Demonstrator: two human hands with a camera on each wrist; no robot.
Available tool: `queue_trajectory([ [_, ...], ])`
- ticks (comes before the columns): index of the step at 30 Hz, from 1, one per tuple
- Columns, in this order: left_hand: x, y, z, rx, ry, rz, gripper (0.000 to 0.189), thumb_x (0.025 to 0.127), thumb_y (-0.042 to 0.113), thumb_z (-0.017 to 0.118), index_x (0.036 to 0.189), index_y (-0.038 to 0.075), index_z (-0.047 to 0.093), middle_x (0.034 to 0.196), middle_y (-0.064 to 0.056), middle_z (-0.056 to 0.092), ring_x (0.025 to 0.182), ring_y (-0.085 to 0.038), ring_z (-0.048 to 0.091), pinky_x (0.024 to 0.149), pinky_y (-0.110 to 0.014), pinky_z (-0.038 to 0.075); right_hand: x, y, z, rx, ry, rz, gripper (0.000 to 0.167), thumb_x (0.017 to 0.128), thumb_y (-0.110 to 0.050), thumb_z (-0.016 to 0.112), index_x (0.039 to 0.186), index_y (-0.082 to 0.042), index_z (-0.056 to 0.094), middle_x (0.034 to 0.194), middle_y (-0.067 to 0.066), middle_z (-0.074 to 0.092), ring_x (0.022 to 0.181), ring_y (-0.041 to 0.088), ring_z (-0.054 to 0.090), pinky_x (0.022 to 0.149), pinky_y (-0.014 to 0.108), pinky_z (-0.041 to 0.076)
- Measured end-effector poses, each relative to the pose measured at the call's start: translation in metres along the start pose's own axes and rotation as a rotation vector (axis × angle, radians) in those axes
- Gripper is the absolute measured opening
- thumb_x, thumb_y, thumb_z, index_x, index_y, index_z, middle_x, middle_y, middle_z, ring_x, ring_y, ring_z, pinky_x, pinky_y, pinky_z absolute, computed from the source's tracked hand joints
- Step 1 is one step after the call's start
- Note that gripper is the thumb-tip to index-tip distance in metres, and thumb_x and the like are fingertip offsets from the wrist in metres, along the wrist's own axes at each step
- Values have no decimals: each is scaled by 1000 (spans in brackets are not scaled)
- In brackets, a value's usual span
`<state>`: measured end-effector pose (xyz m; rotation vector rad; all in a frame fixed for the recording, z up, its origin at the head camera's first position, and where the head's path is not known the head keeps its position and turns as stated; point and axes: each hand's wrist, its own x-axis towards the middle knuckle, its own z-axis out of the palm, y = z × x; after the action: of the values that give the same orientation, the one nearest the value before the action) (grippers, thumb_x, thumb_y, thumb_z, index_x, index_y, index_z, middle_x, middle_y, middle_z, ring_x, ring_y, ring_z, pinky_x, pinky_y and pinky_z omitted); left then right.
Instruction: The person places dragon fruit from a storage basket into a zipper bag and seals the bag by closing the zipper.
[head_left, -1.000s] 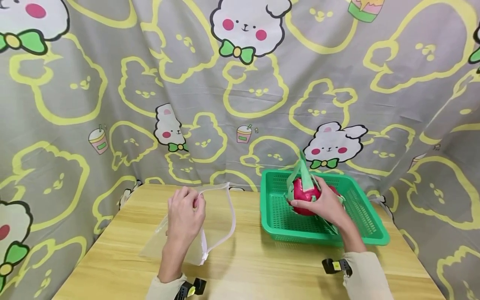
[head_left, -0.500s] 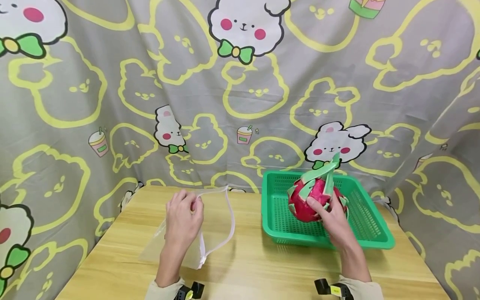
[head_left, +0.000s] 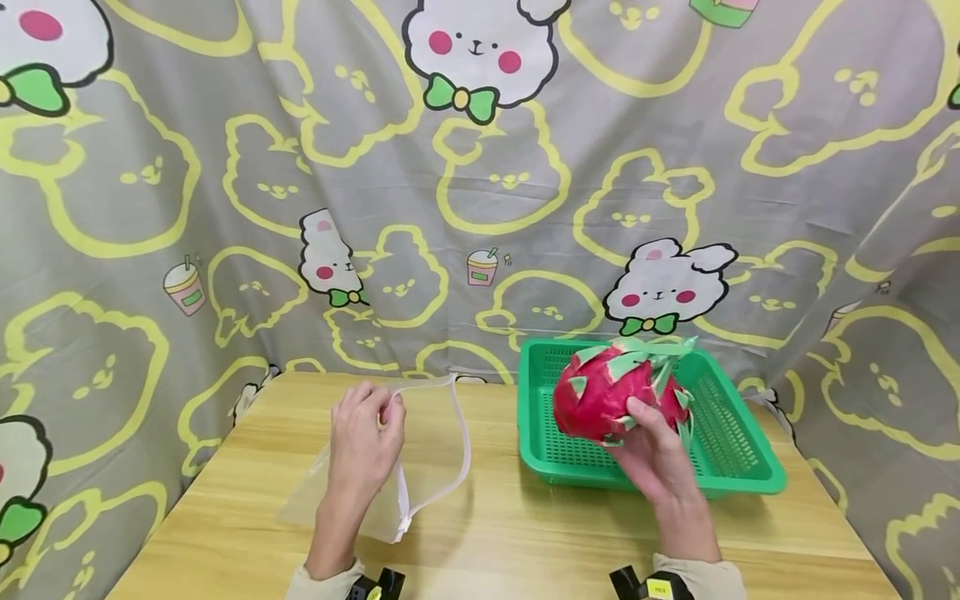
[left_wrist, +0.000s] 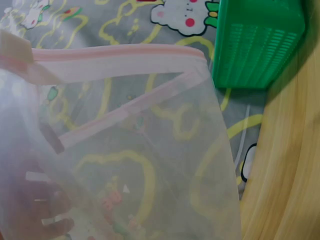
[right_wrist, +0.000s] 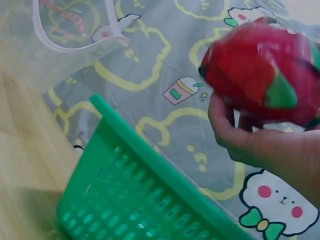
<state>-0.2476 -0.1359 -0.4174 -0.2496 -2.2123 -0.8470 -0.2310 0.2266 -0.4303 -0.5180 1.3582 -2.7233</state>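
My right hand (head_left: 663,462) grips a red dragon fruit (head_left: 600,392) with green scales, held up over the green basket (head_left: 573,477). In the right wrist view the dragon fruit (right_wrist: 260,75) rests on the fingers and thumb. Part of a second red-and-green dragon fruit (head_left: 681,402) shows behind it in the basket. On the left, my left hand (head_left: 365,442) holds a translucent zip bag (head_left: 435,425) by its edge. The bag's pale pink zip rim (left_wrist: 120,52) gapes wide, its mouth towards the basket. Fingers (left_wrist: 45,210) show blurred through the plastic in the left wrist view.
The green basket stands at the right of the wooden table (head_left: 517,533), with slotted walls. A grey patterned curtain (head_left: 465,317) hangs behind the table and along both sides. Table surface lies between the bag and the basket.
My right hand has lifted the dragon fruit from the basket and turned it, so its leafy end swings from pointing up to pointing right. My left hand and the bag stay nearly in place.
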Motion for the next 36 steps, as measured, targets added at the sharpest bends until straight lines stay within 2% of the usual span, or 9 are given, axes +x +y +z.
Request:
queue_trajectory([
  [5,-2,-2,-1,-33,9,-13,39,90,5,63,62,17,38,76,-2,53,73,-23,45,71,-38,29,-1,9,8,-20,67,36,58,102,-33,51,154,-26,26,148,0,42,134,20,44,98,37,52],
  [9,-4,-2,-1,-44,12,-24,40,89,4,63,61,17,38,76,-2,54,72,-23,45,71,-38,29,2,11,10,4,101,111,55,105,-38,45,154,-26,24,151,3,37,136,23,42,101,39,51],
  [14,-4,-2,1,-45,15,-21,40,88,4,64,61,17,38,75,-2,54,71,-25,45,73,-39,31,5,14,12,87,33,184,51,108,-35,36,156,-31,19,156,2,27,142,26,30,108,47,45],
  [17,-4,0,3,-58,15,-21,40,88,4,64,61,17,38,74,-2,53,71,-26,44,75,-40,32,6,15,13,71,-13,171,44,109,-33,36,152,-27,34,150,1,40,138,23,38,106,44,47],
  [21,-2,2,5,-72,6,-22,40,89,3,63,61,17,38,73,-3,51,72,-25,44,76,-40,32,10,20,18,-8,-5,168,39,109,-37,41,143,-21,50,139,1,55,129,21,50,99,41,52],
  [24,-1,4,5,-74,-7,-27,40,89,4,63,61,17,38,73,-3,51,72,-25,44,75,-39,31,14,24,25,-4,39,225,44,107,-43,45,147,-26,43,146,3,47,134,26,46,99,48,52],
  [27,-2,5,6,-74,-16,-37,40,90,5,63,61,17,38,73,-2,52,73,-24,45,73,-38,30,16,27,30,53,46,276,52,107,-47,42,153,-28,29,155,8,32,141,31,35,103,55,48],
  [30,-2,5,5,-72,-18,-41,40,90,5,63,62,17,38,73,0,51,73,-25,45,72,-37,29,17,28,33,123,7,285,55,108,-48,37,157,-28,20,159,10,22,145,35,26,106,58,43],
  [36,-1,5,5,-73,-25,-32,40,90,6,63,61,17,38,73,-6,53,73,-26,46,73,-38,30,14,28,32,216,-79,270,56,110,-46,25,161,-25,16,162,12,15,147,35,21,110,59,39],
])
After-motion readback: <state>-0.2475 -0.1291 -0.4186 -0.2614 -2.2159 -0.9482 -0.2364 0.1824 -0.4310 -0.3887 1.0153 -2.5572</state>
